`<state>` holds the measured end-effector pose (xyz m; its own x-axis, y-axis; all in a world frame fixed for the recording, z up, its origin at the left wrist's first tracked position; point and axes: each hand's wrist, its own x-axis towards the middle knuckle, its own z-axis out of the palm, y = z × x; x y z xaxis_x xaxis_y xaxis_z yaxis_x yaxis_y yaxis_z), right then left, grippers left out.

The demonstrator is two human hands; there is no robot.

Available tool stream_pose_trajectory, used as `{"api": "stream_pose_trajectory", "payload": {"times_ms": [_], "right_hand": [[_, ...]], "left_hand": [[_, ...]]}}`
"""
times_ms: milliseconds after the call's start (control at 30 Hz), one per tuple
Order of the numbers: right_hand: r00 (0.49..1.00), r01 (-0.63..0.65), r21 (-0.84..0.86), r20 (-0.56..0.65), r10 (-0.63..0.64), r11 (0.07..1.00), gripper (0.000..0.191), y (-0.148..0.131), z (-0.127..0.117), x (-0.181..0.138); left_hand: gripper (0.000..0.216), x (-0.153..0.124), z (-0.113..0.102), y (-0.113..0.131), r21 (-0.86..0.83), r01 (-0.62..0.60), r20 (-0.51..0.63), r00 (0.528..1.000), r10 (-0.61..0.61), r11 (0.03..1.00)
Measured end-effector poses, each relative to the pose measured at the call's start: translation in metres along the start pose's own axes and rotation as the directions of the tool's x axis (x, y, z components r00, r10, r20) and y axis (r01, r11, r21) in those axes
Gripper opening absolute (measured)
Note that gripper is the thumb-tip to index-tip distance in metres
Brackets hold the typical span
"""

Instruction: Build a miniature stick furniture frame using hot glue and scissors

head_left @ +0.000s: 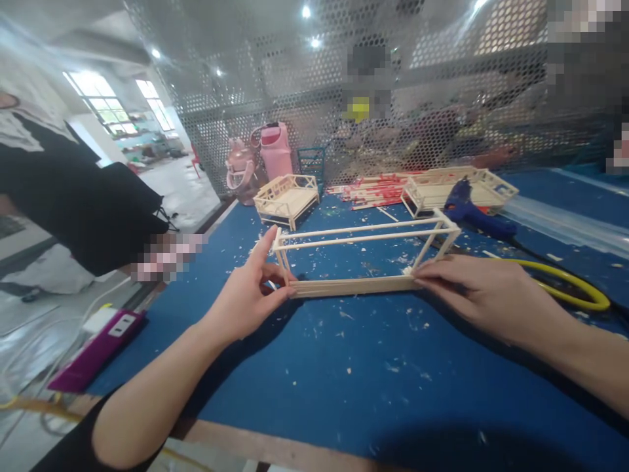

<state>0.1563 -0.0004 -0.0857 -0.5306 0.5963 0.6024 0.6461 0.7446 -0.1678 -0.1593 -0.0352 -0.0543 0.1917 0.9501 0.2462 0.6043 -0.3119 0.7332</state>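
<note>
A small frame of pale wooden sticks (354, 286) is held between my two hands just above the blue tabletop. My left hand (248, 288) pinches its lower left end with thumb and fingers, while the index finger points up along the left corner post. At the lower right end, my right hand (486, 295) grips the frame with thumb and fingertips. Two thin rails run across the top, joined to posts at both ends. Beyond the frame's right end lies a blue glue gun (479, 213).
Behind stand a miniature wooden bed (289, 200), a second stick-built piece (452, 187) and a pile of red-tipped sticks (373, 189). Pink bottles (276, 154) stand by the perforated metal screen (334, 85). A yellow ring (584, 292) lies right; a purple power strip (98, 351) sits left. Someone stands at left.
</note>
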Motion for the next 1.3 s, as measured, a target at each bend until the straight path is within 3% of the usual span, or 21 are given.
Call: {"api": "stream_pose_trajectory", "payload": {"times_ms": [267,800,1300], "right_hand": [[1.0,0.004,0.001,0.003,-0.004,1.0,0.023,0.0,-0.001,-0.001],[1.0,0.016,-0.103,0.024,-0.014,0.995,0.029,-0.001,-0.001,0.0],[0.996,0.045,-0.24,0.086,-0.025,0.97,0.028,-0.002,-0.007,0.004]], "left_hand": [[0.086,-0.001,-0.001,0.003,-0.045,-0.011,-0.038,0.999,0.009,0.999],[0.078,-0.002,-0.002,0.003,0.141,-0.025,-0.016,0.999,0.027,0.99],[0.073,0.0,-0.002,0.01,0.204,0.006,-0.062,0.998,0.006,0.979]]}}
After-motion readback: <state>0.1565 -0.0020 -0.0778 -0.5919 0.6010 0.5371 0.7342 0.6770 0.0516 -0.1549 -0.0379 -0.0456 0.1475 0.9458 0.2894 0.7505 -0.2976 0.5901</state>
